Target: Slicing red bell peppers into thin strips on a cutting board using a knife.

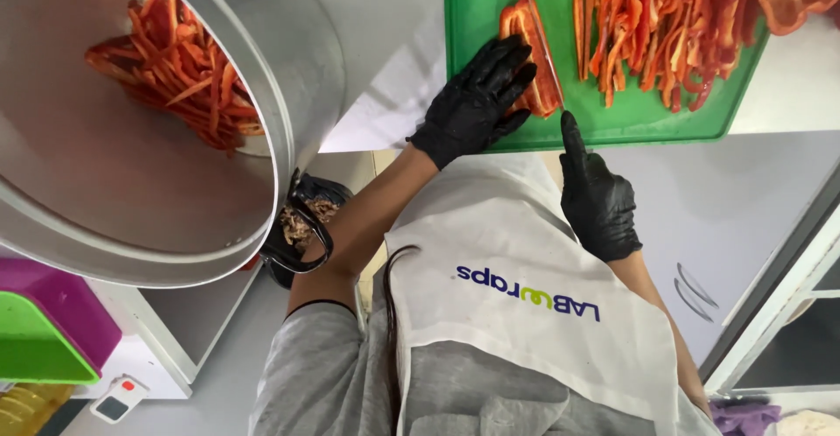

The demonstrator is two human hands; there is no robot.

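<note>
Head view looks upside down: the person's apron [516, 313] and grey sleeves fill the lower frame, the counter sits at the top.

Left hand [479, 99], black glove, fingers spread flat, presses on a red pepper piece [529, 55] on the green cutting board [647, 116]. Hand open, palm down, pinning the piece.

Right hand [598, 195], black glove, closed round a knife handle, index finger stretched along the top. Knife blade [544, 42] is thin, stands on edge, touching the pepper piece just beside the left fingertips.

Pile of cut red pepper strips [665, 24] lies on the board, right of the blade, apart from the held piece.

Large metal bowl [262, 94] at frame left, tilted toward the camera, more pepper strips [179, 73] inside. Purple container [66, 309] and green scoop [39, 344] in the lower left corner. White counter [394, 68] between bowl and board.
</note>
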